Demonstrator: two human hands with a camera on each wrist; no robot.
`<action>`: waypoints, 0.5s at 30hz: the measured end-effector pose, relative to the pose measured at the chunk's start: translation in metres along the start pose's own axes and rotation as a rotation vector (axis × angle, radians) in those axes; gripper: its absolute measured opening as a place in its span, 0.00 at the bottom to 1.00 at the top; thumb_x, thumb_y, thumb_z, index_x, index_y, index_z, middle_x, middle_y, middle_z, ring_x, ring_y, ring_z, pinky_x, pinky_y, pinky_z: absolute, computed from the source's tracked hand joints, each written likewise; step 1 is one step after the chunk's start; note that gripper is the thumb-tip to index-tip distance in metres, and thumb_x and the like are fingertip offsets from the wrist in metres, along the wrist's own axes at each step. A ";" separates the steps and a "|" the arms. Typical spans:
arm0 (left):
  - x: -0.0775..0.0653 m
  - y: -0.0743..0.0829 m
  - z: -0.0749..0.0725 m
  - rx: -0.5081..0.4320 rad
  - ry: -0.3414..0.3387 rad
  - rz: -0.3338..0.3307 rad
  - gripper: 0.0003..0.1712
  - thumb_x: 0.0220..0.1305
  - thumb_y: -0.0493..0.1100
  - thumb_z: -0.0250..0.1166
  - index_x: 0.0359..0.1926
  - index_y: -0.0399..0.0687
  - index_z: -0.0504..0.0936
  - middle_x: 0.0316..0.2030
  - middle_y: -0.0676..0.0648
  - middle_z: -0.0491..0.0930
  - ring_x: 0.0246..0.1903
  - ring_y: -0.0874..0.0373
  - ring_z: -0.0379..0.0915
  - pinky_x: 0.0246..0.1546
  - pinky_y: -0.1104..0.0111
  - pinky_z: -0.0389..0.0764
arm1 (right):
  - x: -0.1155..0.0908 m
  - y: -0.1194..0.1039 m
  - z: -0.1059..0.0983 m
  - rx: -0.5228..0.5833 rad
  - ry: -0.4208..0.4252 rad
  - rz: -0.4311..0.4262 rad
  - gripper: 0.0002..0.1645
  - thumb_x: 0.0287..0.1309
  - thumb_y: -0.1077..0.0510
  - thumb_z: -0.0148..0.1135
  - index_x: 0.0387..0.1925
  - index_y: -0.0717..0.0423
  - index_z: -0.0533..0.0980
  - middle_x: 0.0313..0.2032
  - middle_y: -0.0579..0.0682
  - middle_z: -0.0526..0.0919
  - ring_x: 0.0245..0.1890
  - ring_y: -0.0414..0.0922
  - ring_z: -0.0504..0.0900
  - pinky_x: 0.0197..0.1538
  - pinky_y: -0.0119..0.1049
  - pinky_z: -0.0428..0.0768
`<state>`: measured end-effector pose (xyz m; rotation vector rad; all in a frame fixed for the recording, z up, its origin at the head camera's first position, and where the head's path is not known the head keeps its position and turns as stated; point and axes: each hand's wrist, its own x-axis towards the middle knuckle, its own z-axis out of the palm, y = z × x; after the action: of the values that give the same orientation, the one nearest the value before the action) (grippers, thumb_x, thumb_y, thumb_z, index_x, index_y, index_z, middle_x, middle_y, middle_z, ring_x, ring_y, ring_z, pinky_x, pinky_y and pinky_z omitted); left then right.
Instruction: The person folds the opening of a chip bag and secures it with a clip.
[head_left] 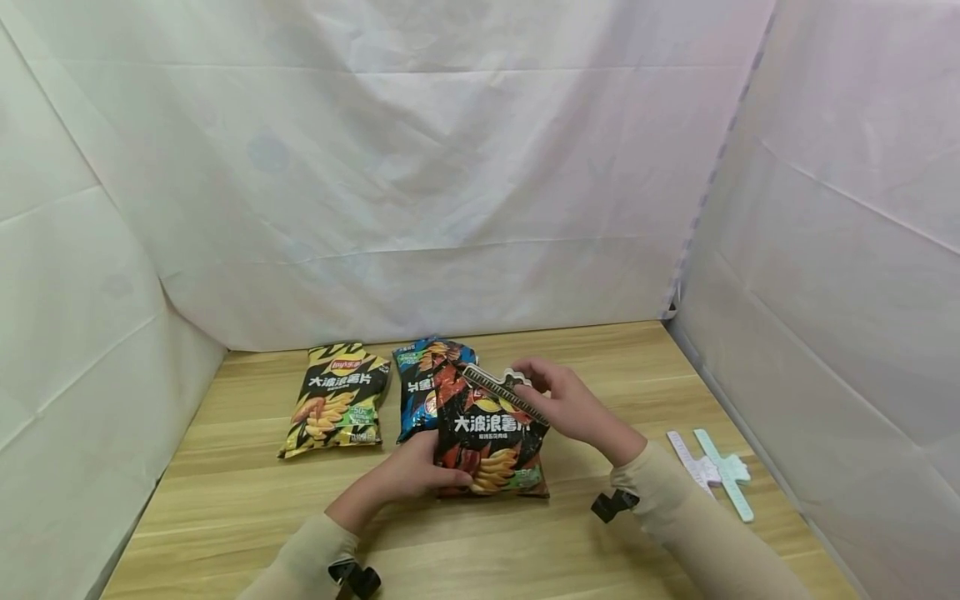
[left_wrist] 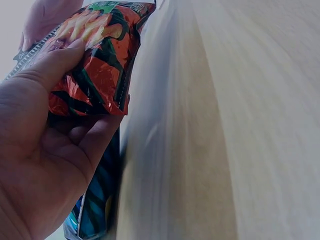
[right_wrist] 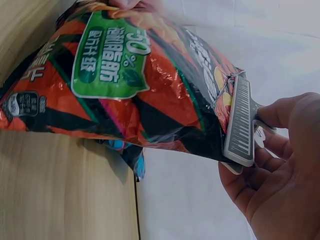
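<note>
A red and black potato chip bag (head_left: 487,450) is held up, tilted, over the table. My left hand (head_left: 416,471) grips its lower left side, thumb on the front and fingers behind, as the left wrist view shows. Across the bag's top edge sits a bag clip (right_wrist: 241,120) with a grey and white piano-key pattern. My right hand (head_left: 566,404) pinches the handles of that clip between thumb and fingers. Just behind the red bag, a blue chip bag (head_left: 418,392) is partly hidden by it.
A yellow and black chip bag (head_left: 337,400) lies on the wooden table (head_left: 247,517) to the left. At the right are a pale lilac clip (head_left: 688,457) and a mint green clip (head_left: 723,475), side by side. White cloth walls (head_left: 450,167) enclose the back and sides.
</note>
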<state>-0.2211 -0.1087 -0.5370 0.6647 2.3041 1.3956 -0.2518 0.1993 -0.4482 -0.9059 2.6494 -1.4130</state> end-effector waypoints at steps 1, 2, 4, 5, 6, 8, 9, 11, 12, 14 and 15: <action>0.000 0.001 0.000 -0.001 -0.004 0.002 0.34 0.66 0.54 0.83 0.68 0.50 0.82 0.54 0.54 0.89 0.54 0.58 0.84 0.60 0.54 0.82 | 0.000 0.001 -0.001 0.002 0.000 0.005 0.17 0.83 0.56 0.63 0.65 0.58 0.81 0.44 0.46 0.89 0.33 0.44 0.81 0.36 0.40 0.78; 0.000 0.003 0.000 -0.004 -0.006 0.005 0.34 0.66 0.54 0.83 0.68 0.50 0.83 0.53 0.54 0.89 0.54 0.58 0.84 0.60 0.54 0.82 | 0.001 0.001 -0.002 0.002 0.000 0.011 0.17 0.83 0.56 0.63 0.65 0.57 0.81 0.43 0.45 0.89 0.33 0.44 0.81 0.36 0.40 0.77; 0.001 0.005 0.001 -0.014 -0.011 0.011 0.34 0.67 0.53 0.82 0.68 0.50 0.82 0.54 0.54 0.89 0.54 0.59 0.84 0.60 0.55 0.82 | 0.001 0.002 -0.004 -0.001 -0.002 0.021 0.17 0.83 0.55 0.63 0.66 0.56 0.81 0.43 0.45 0.89 0.33 0.44 0.80 0.36 0.39 0.77; 0.002 0.006 0.001 -0.015 -0.009 0.011 0.34 0.67 0.54 0.82 0.68 0.50 0.82 0.53 0.55 0.89 0.54 0.59 0.85 0.60 0.55 0.82 | 0.001 0.003 -0.006 -0.003 -0.002 0.027 0.18 0.83 0.55 0.64 0.66 0.55 0.81 0.44 0.45 0.89 0.33 0.44 0.81 0.36 0.40 0.77; 0.002 0.007 0.001 -0.017 -0.010 0.010 0.34 0.67 0.54 0.82 0.68 0.50 0.82 0.53 0.55 0.89 0.54 0.59 0.85 0.59 0.56 0.83 | 0.002 0.003 -0.007 -0.007 -0.003 0.030 0.18 0.84 0.54 0.64 0.66 0.55 0.81 0.44 0.45 0.89 0.34 0.44 0.81 0.36 0.40 0.77; 0.003 0.009 0.002 -0.028 -0.009 0.011 0.34 0.68 0.54 0.81 0.69 0.50 0.82 0.53 0.55 0.89 0.53 0.60 0.85 0.58 0.57 0.83 | 0.002 0.004 -0.010 -0.018 -0.004 0.037 0.18 0.84 0.54 0.64 0.66 0.54 0.81 0.44 0.45 0.89 0.34 0.44 0.82 0.37 0.40 0.78; 0.004 0.011 0.002 -0.036 -0.010 0.009 0.33 0.68 0.53 0.81 0.69 0.50 0.82 0.52 0.55 0.89 0.52 0.60 0.85 0.57 0.58 0.83 | 0.003 0.005 -0.012 -0.023 -0.003 0.041 0.18 0.84 0.53 0.63 0.66 0.54 0.81 0.44 0.45 0.89 0.35 0.44 0.82 0.37 0.40 0.78; 0.005 0.014 0.004 -0.058 -0.015 0.006 0.32 0.69 0.53 0.81 0.68 0.50 0.82 0.51 0.54 0.90 0.50 0.59 0.86 0.55 0.58 0.84 | 0.004 0.007 -0.016 -0.026 -0.004 0.049 0.18 0.84 0.53 0.63 0.67 0.54 0.80 0.44 0.45 0.89 0.35 0.44 0.83 0.37 0.40 0.79; 0.007 0.016 0.005 -0.072 -0.020 0.003 0.31 0.70 0.53 0.80 0.68 0.50 0.82 0.50 0.54 0.90 0.50 0.58 0.86 0.54 0.58 0.85 | 0.004 0.009 -0.018 -0.025 -0.005 0.055 0.18 0.84 0.53 0.62 0.67 0.54 0.80 0.44 0.46 0.88 0.35 0.45 0.82 0.36 0.41 0.79; 0.010 0.020 0.007 -0.098 -0.028 -0.003 0.30 0.70 0.53 0.80 0.68 0.51 0.83 0.50 0.54 0.90 0.50 0.57 0.86 0.54 0.58 0.85 | 0.006 0.012 -0.022 -0.012 -0.009 0.072 0.19 0.85 0.53 0.61 0.68 0.54 0.80 0.44 0.47 0.87 0.35 0.46 0.82 0.37 0.41 0.80; 0.012 0.022 0.008 -0.107 -0.033 -0.008 0.29 0.71 0.52 0.79 0.67 0.51 0.83 0.50 0.54 0.90 0.49 0.57 0.86 0.53 0.58 0.85 | 0.006 0.015 -0.024 -0.004 -0.010 0.083 0.19 0.85 0.52 0.61 0.68 0.54 0.79 0.44 0.48 0.87 0.36 0.46 0.83 0.37 0.41 0.80</action>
<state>-0.2222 -0.0873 -0.5215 0.6398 2.1876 1.4811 -0.2707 0.2209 -0.4433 -0.7918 2.6503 -1.3815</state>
